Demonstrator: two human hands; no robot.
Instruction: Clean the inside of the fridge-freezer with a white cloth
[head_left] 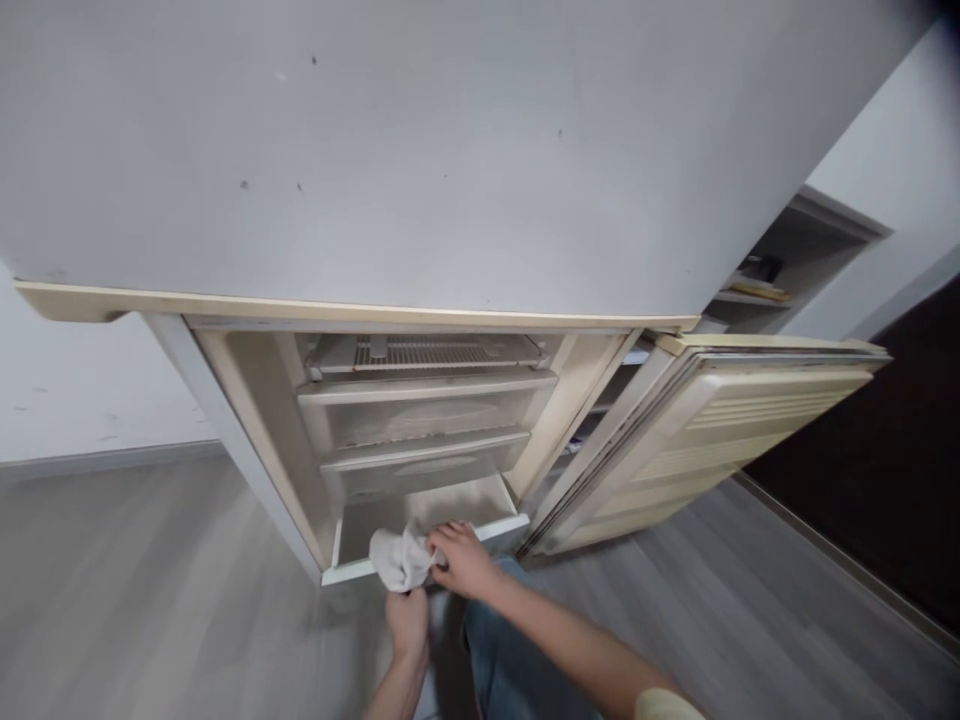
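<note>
A crumpled white cloth point(401, 558) is bunched over the front edge of a pulled-out freezer drawer point(496, 528). My right hand point(463, 562) pinches the cloth's right side with curled fingers. Directly below, my left hand point(407, 620) is closed against the underside of the cloth, its fingertips hidden. The drawer is the lowest one in the compartment, and its inside shows a bare pale floor.
Two closed drawers point(427, 387) and a wire shelf point(450, 350) sit higher in the freezer. Its open door point(720, 440) stands out at the right. The freezer's white top point(450, 180) fills the upper view. A wall niche point(802, 250) holds small items.
</note>
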